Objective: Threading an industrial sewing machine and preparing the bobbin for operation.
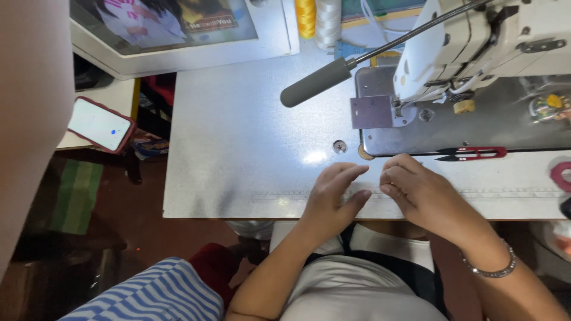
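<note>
The sewing table [238, 148] is the largest item: a flat, pale grey, lightly speckled top with a glossy sheen and a measuring scale printed along its near edge. The industrial sewing machine [476, 41] occupies the far right corner; its cream enamelled head stands over a polished steel bed plate [464, 128], set flush so cloth can slide across. A flexible-neck lamp arm with a grey foam grip [315, 83] reaches from the machine head toward the table centre.

A framed picture [178, 24] lies beyond the far left edge. A smartphone in a red case [100, 125], screen lit, rests on a lower surface off the left edge. Two thread cones, yellow [306, 16] and white [327, 21], stand upright at the far edge, presumably to feed upward.

Red-handled thread snips [473, 154] lie at the near edge of the bed plate, within reach of the right hand.

Both hands rest at the near edge of the table, over the scale. The left hand [333, 196] lies flat, fingers extended and slightly spread, pressing down. The right hand [416, 190] is curled, fingertips drawn together toward the left hand. Whether a thread or small piece is pinched between them cannot be told. A metal bracelet [493, 270] circles the right wrist.
</note>
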